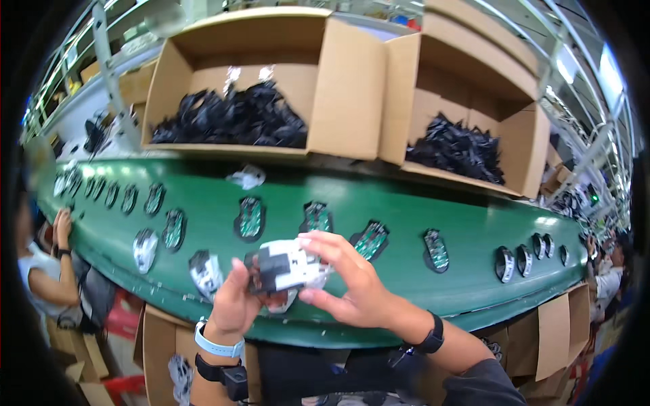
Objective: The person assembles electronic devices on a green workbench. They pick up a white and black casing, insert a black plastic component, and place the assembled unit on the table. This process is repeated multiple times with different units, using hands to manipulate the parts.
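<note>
Held part [279, 269] partly hides the left hand [233, 301]. Far left of that hand, the picture's edge cuts off a co-worker [53, 274].

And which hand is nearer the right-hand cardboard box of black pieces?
Right. The right hand is below and left of the box in the picture; the left hand is farther left, beyond the held part.
</note>
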Available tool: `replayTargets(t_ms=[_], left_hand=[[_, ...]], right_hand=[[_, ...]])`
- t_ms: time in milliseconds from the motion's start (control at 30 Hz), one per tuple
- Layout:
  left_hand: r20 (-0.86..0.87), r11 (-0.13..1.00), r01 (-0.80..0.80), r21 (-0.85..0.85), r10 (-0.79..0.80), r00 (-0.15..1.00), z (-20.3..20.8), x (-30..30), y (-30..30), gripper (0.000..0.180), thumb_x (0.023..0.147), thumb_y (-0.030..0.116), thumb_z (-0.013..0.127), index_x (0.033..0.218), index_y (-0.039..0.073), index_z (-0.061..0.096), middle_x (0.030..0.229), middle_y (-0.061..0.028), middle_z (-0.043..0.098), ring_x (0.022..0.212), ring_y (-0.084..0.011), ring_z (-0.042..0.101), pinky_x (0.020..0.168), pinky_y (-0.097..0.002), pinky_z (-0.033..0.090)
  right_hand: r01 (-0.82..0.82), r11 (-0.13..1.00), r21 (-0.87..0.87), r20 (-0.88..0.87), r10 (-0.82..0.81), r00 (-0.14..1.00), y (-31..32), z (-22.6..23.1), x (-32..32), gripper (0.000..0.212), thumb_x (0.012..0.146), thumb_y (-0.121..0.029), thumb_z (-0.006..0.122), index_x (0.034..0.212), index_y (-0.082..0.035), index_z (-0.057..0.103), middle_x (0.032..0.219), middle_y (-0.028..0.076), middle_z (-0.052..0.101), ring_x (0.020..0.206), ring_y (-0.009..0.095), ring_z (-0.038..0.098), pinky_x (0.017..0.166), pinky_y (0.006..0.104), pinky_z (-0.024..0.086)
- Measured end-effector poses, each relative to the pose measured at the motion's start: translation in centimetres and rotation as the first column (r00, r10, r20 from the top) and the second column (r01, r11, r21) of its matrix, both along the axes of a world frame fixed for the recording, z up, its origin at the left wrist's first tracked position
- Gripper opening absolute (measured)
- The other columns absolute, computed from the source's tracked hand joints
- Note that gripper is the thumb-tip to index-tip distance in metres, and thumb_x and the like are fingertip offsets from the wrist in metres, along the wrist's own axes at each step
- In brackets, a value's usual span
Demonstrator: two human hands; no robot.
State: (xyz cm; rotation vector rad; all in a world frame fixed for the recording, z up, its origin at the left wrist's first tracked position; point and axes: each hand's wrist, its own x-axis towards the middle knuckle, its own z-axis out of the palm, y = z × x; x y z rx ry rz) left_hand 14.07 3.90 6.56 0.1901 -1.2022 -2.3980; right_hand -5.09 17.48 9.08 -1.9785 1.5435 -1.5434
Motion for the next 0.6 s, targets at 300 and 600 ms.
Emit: replayTargets(t_ms=[300, 600], left_hand=[[-0.073, 0.868, -0.46, -0.186, 0.455, 0.887, -1.1, -10.5, -5.7, 0.028, 0.096, 0.017, 0.076, 0.116, -0.001, 0.068, 0.104, -0.0071, 0.075, 0.093, -0.0133, 0.07, 0.085, -0.0297, 0.056], [-0.317, 0.659, -0.636, -0.402, 0.551, 0.772, -5.0, -8.3, -9.9, 0.056, 0.082, 0.045, 0.084, 0.106, -0.002, 0.065, 0.096, -0.0099, 0.068, 0.074, -0.024, 0.066, 0.068, -0.0353, 0.055]], right_hand=[[0.16, 0.987, 0.004, -0.185, -0.157, 0.97, -7.0, 2.4, -8.1, 0.039, 0.091, -0.032, 0.079, 0.117, -0.006, 0.068, 0.131, 0.019, 0.064, 0.126, 0.036, 0.058, 0.11, 0.0451, 0.044], [0.376, 0.9, 0.22, -0.63, -0.163, 0.76, -31.9, 3.8, -12.7, 0.054, 0.083, -0.029, 0.081, 0.13, -0.007, 0.065, 0.133, 0.025, 0.064, 0.125, 0.041, 0.06, 0.104, 0.0482, 0.051]])
